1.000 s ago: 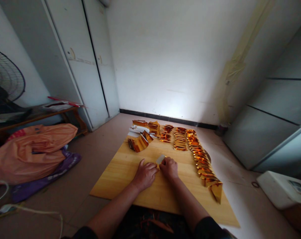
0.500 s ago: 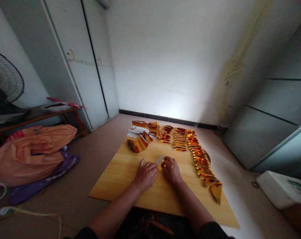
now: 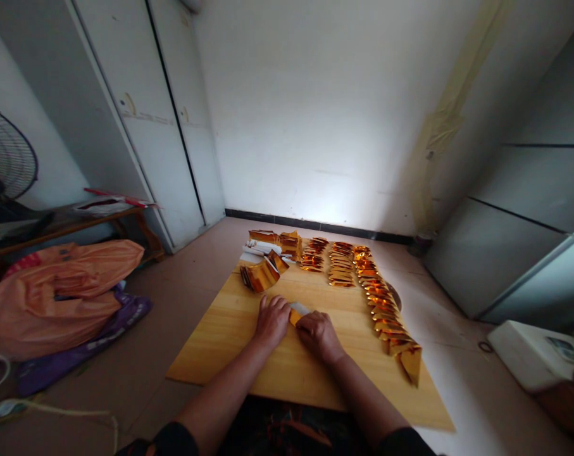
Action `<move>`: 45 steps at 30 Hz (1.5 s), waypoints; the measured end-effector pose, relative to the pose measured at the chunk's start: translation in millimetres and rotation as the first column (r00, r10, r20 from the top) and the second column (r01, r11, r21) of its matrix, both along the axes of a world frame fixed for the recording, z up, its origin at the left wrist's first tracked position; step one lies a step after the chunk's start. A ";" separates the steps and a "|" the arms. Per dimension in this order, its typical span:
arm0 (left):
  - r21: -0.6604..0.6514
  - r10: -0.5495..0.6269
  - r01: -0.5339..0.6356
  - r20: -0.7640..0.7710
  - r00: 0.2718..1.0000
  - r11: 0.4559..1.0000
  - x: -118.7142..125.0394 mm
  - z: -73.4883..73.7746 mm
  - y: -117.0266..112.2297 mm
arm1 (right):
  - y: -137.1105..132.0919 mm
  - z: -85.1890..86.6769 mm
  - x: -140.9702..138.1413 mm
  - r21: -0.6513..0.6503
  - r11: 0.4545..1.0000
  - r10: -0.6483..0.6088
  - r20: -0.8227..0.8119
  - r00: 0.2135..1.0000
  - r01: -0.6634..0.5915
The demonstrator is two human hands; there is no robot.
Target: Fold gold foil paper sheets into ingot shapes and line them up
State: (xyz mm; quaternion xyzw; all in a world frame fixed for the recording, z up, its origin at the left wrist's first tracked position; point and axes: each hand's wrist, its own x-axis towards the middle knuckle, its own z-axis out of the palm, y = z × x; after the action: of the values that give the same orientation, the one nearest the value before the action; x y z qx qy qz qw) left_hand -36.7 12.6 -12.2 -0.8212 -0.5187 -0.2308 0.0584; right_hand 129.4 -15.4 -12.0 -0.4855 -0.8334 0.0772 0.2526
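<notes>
Both my hands rest on a wooden board (image 3: 230, 342) lying on the floor. My left hand (image 3: 271, 320) and my right hand (image 3: 319, 334) are pressed together on a small gold foil paper (image 3: 297, 311), white on its back, and fingers of both pinch it. A fanned stack of gold papers (image 3: 261, 275) lies just beyond my left hand. Rows of folded gold pieces (image 3: 342, 266) run along the far edge, and a long line of them (image 3: 386, 313) runs down the board's right side.
An orange plastic bag (image 3: 59, 291) and a purple one (image 3: 92, 339) lie at left, below a low wooden bench (image 3: 68, 225) and a fan (image 3: 6, 158). White cupboard doors (image 3: 163, 126) stand behind. A white box (image 3: 528, 354) sits at right. Cord (image 3: 54, 411) trails on the floor.
Both hands have shifted a little left and nearer on the board, and the paper between them is now more covered and flatter. The view has tilted slightly.
</notes>
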 end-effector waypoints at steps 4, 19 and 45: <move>-0.069 -0.048 0.043 -0.072 0.996 0.997 1.0 -3.9 2.8 | 1.0 -2.3 3.0 -0.007 1.000 0.017 -0.050 0.999 -0.017; -0.078 -0.296 0.301 0.074 0.952 0.950 -8.2 -1.5 -9.9 | 0.2 -6.1 1.6 0.064 0.997 0.028 0.065 0.997 -0.032; -0.018 -0.239 0.238 -0.005 0.971 0.971 -4.3 1.8 -13.7 | 4.4 -10.2 10.6 0.095 0.991 0.105 -0.062 0.993 -0.099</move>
State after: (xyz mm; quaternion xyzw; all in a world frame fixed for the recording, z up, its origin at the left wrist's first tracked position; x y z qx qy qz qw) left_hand -41.0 -1.1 -10.4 -0.8788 -0.4180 -0.2287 0.0252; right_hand 140.0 -11.0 -22.2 -0.4272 -0.8509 0.0677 0.2980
